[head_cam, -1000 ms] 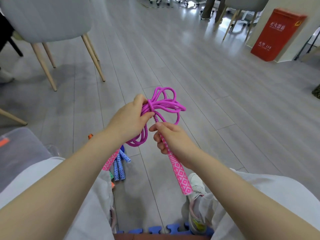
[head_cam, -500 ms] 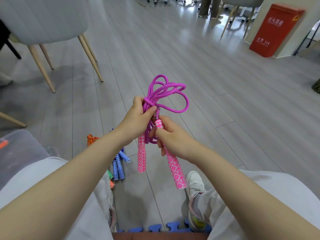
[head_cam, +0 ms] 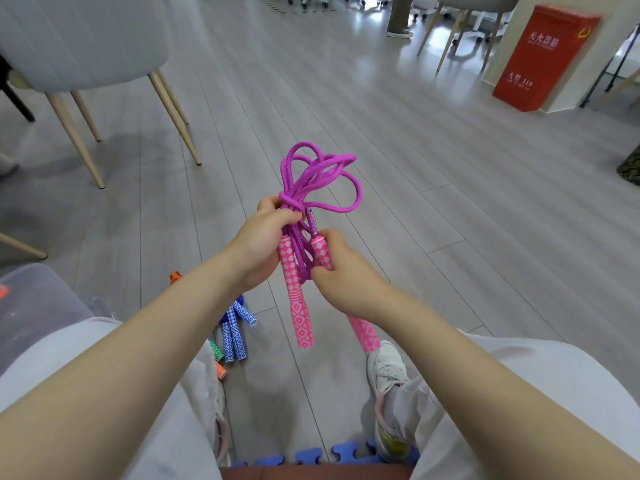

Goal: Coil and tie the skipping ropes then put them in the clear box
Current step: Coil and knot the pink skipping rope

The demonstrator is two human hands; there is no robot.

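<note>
A pink skipping rope (head_cam: 320,174) is bundled in loops above my hands, with a wrap of cord round its middle. My left hand (head_cam: 261,242) grips the bundle at the wrap, and one pink patterned handle (head_cam: 298,299) hangs straight down below it. My right hand (head_cam: 341,275) holds the other pink handle just under its metal spring; its lower end sticks out below my wrist. The clear box (head_cam: 31,306) shows at the lower left edge, partly hidden by my knee.
Blue, green and orange rope handles (head_cam: 233,332) lie on the grey floor between my legs. A grey chair (head_cam: 86,46) stands at the upper left, a red cabinet (head_cam: 543,57) at the upper right. Blue foam mat edge (head_cam: 311,457) lies under my shoes.
Both hands have brought the rope bundle upright. The first handle now hangs free below my left hand, and my right hand has slid up its handle to the spring.
</note>
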